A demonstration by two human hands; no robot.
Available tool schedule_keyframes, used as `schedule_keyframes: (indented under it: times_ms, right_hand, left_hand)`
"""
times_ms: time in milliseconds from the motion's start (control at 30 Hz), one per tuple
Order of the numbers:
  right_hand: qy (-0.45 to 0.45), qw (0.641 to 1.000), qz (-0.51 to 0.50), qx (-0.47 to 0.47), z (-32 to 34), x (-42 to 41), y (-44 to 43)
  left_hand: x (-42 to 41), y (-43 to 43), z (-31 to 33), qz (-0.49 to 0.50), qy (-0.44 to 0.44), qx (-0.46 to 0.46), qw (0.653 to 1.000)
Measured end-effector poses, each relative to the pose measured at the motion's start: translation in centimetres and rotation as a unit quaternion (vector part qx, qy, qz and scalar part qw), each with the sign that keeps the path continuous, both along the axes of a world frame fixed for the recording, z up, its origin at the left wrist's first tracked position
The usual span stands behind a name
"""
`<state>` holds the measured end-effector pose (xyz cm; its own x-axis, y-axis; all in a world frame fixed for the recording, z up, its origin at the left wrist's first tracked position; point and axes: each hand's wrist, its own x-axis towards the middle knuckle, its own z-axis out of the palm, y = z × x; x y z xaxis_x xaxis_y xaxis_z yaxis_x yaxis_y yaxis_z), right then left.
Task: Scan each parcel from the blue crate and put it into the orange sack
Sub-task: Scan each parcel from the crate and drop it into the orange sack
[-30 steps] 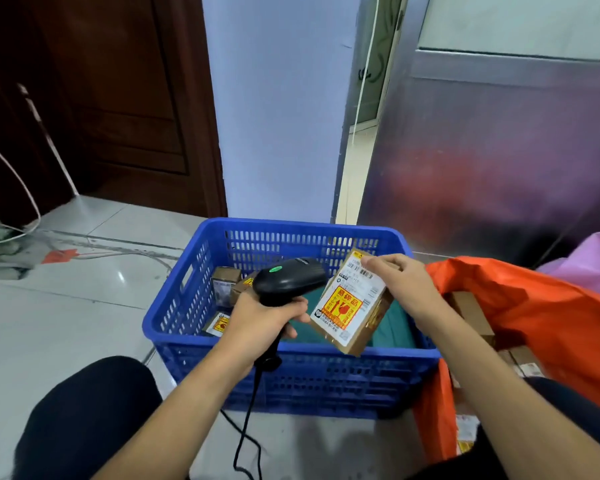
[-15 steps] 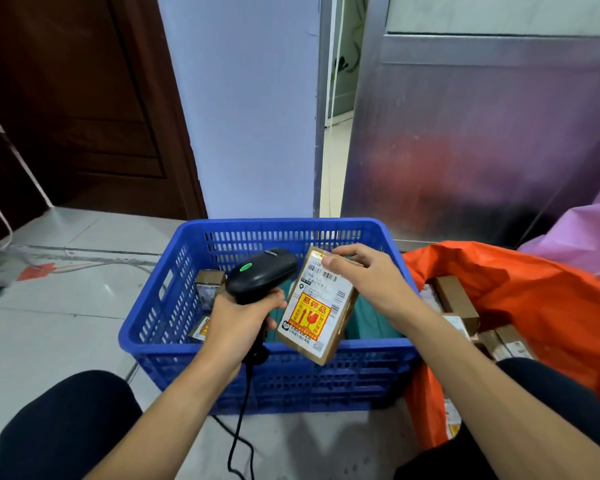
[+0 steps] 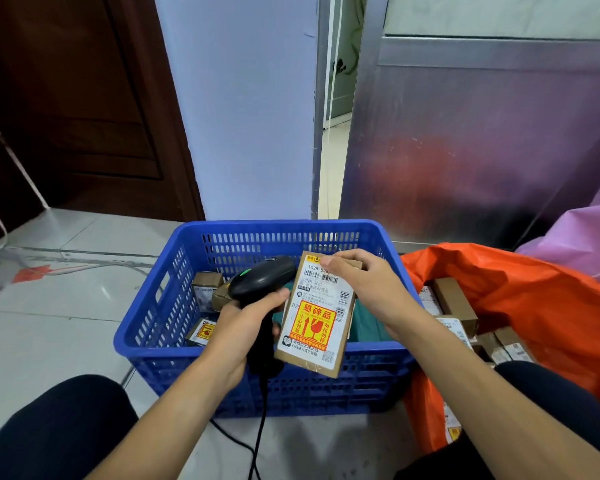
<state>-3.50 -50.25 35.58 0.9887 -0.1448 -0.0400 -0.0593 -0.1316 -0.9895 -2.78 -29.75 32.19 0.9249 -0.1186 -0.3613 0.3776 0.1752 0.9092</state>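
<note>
Glossy tiles (image 3: 49, 327), slotted crate (image 3: 278, 226), cardboard parcel (image 3: 314, 323)

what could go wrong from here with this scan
1. The right hand pinches the parcel only at its top end, so it may slip and fall into the crate; its sticker shows a broken-glass sign.
2. That hand lies just above the barcode and might block the scan.
3. The scanner in the left hand sits right beside the label, perhaps too close to read it.
</note>
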Motion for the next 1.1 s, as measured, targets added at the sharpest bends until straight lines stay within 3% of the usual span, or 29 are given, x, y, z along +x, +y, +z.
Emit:
schedule_keyframes:
  times_ms: [233,400,533,633,1100]
  right_hand:
    - [0.006,1.000,-0.008,0.008,0.0,-0.2,0.2]
    - [0.041,0.999,-0.002,0.006,-0.2,-0.1,0.3]
    - [0.112,0.985,0.088,0.092,-0.1,-0.4,0.9]
    - [0.143,0.975,0.143,0.096,-0.6,-1.1,2.2]
    - [0.113,0.986,0.118,0.032,-1.3,-1.4,3.2]
  left_hand:
    - [-0.6,-0.2,0.8,-0.068,-0.016,0.027,0.997]
    - [-0.8,-0.2,0.9,-0.065,-0.020,0.036,0.997]
    - [-0.8,0.0,1.4,-0.019,-0.037,0.010,0.999]
    - [-0.6,0.3,1.9,0.017,-0.050,-0.038,0.998]
    - [-0.2,0.8,1.1,0.009,-0.055,-0.024,0.998]
